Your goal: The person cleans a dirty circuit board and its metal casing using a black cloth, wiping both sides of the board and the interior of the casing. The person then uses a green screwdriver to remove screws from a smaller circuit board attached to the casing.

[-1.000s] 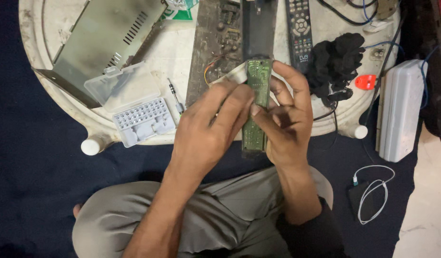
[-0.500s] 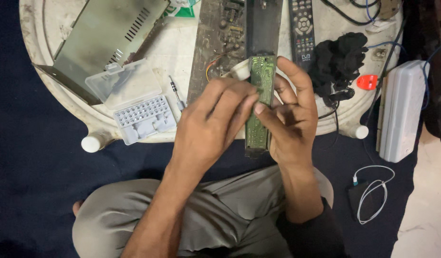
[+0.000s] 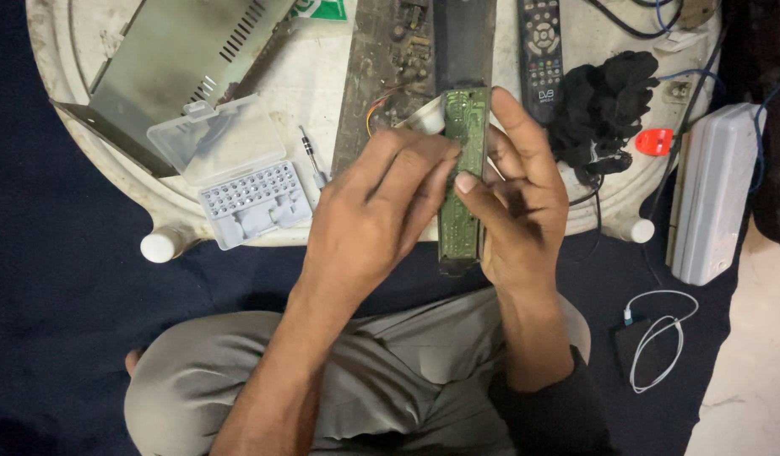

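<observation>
A long narrow green circuit board (image 3: 463, 173) stands upright between both hands, over the near edge of a white table (image 3: 322, 84). My right hand (image 3: 518, 203) wraps around its right side, thumb across the front. My left hand (image 3: 377, 215) presses on the board's left edge with its fingertips. A small white piece (image 3: 426, 116) shows just behind my left fingers. The board's lower end (image 3: 457, 257) pokes out below the hands.
On the table lie a grey metal cover (image 3: 183, 59), an open clear bit case (image 3: 238, 169), a loose screwdriver bit (image 3: 311, 156), a dark circuit board (image 3: 390, 59), a black remote (image 3: 542, 51), a black cloth (image 3: 609, 105). A white box (image 3: 711, 190) and a coiled cable (image 3: 660, 338) lie at right.
The hands and board have stayed nearly in place; the board sits slightly more upright and my left fingers have shifted along its left edge.
</observation>
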